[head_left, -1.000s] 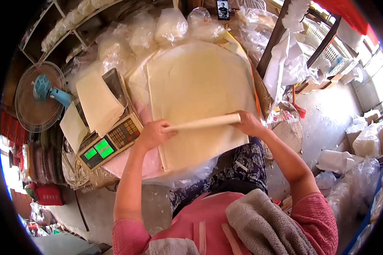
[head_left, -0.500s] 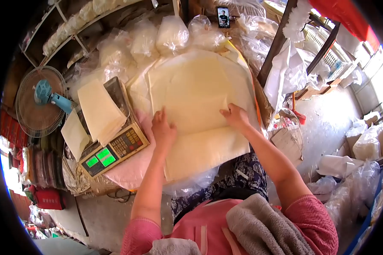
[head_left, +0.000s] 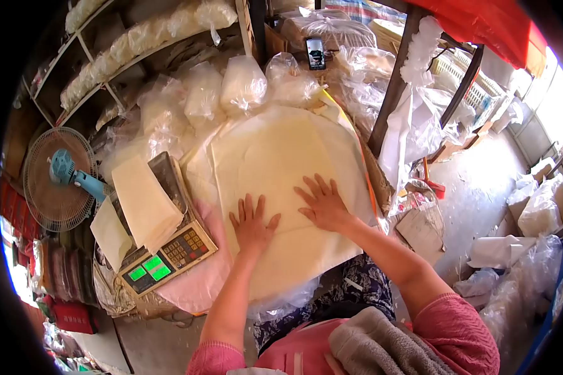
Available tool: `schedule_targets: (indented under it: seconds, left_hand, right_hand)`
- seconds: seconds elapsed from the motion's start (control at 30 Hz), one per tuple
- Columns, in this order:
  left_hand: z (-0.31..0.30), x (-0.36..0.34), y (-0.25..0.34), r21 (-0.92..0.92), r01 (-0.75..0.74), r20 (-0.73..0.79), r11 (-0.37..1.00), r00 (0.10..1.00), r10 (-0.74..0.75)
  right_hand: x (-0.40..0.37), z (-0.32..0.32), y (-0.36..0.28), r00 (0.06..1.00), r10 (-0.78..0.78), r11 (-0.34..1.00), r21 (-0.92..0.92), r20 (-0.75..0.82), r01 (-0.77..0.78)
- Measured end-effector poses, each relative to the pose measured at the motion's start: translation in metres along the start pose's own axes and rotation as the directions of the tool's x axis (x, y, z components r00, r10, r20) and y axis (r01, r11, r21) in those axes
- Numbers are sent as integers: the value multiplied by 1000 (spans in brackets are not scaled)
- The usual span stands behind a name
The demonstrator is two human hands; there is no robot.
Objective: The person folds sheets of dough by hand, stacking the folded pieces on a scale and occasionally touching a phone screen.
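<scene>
A large pale-yellow sheet [head_left: 275, 150] covers the middle of the table, with a faint crease across it below my fingers. Palm down on its left part, my left hand [head_left: 254, 226] has its fingers spread. My right hand [head_left: 324, 205] lies flat on the sheet further right, fingers also apart. Neither hand grips anything. Just left of the sheet is a digital scale [head_left: 169, 259] with lit green displays, bearing a stack of cream sheets [head_left: 145, 203].
Filled clear plastic bags [head_left: 243, 81] line the table's back edge, near an upright phone [head_left: 315, 53]. A fan [head_left: 59, 178] stands at the left. A dark post [head_left: 391, 87] rises at the right, and wrapped bundles [head_left: 541, 209] sit on the far right.
Both hands have gone from curled fingers at the sheet to flat, spread palms on it, the right one nearer the middle. The fold edge across the sheet now lies flatter. The view has tilted upward.
</scene>
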State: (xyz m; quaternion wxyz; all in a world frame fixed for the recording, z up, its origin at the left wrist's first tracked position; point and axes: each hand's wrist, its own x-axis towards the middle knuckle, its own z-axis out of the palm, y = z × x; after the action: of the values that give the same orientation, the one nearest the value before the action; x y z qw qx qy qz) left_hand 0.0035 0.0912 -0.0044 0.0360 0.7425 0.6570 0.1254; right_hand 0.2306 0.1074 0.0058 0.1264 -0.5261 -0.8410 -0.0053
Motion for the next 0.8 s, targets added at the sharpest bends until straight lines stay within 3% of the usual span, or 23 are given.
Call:
schedule_targets:
  seconds: [0.13, 0.23, 0.27, 0.33, 0.37, 0.4, 0.47, 0.5, 0.53, 0.57, 0.6, 0.63, 0.7, 0.73, 0.77, 0.8]
  left_hand:
    - [7, 2, -5, -62, -22, -20, 998, 1000, 21]
    - [-3, 2, -19, -617, -33, -233, 786, 962, -142]
    - [-7, -7, -22, -547, -50, -388, 836, 900, -200]
    - [-12, -33, -20, -896, 239, 54, 374, 894, -444]
    - [-17, -43, -19, -923, 378, 304, 77, 836, -457]
    - [-27, -53, -12, -884, 467, 436, -10, 817, -377]
    - [-42, -72, 9, -754, 637, 657, -162, 731, -182]
    - [-37, -75, 11, -779, 590, 625, -213, 757, -190]
    - [-28, -76, 12, -800, 539, 592, -262, 781, -200]
    - [-23, -78, 14, -817, 487, 559, -309, 801, -214]
    - [-33, -80, 24, -838, 513, 544, -186, 761, -354]
    - [-27, -79, 23, -891, 438, 452, -123, 820, -352]
    - [-12, -82, 9, -963, 269, 251, -2, 895, -368]
    - [-33, -80, 12, -983, 183, 177, -20, 915, -363]
    - [-39, -76, -1, -997, 28, 0, 77, 943, -333]
    - [-48, -71, -17, -976, -123, -172, 181, 944, -282]
  right_hand:
    - [-4, 11, 1, 999, -8, 999, -38, -40, 7]
    - [1, 5, 0, 1000, 5, 1000, -28, -13, -6]
    - [1, 1, 0, 1000, 14, 1000, -13, 4, -14]
    - [-3, -5, -4, 999, 36, 999, 22, 14, -36]
    - [-2, -7, -7, 999, 52, 998, 43, 0, -52]
    - [-2, -9, -11, 998, 66, 996, 63, -11, -65]
    - [-7, -28, -27, 982, 125, 978, 148, 142, -146]
    - [-10, -34, -34, 964, 147, 965, 183, 220, -188]
    - [-24, -32, -43, 991, 122, 963, 237, 49, -130]
    - [-31, -34, -49, 985, 125, 934, 319, 122, -158]
    - [-37, -42, -56, 973, 120, 898, 397, 195, -190]
    - [-42, -49, -62, 958, 102, 855, 468, 269, -223]
    - [-54, -49, -68, 990, 58, 843, 525, 127, -117]
    - [-59, -43, -67, 999, 29, 822, 568, 29, -40]
    - [-62, -37, -67, 998, -4, 791, 611, -66, 43]
    - [-66, -44, -69, 999, 17, 772, 635, 28, -31]
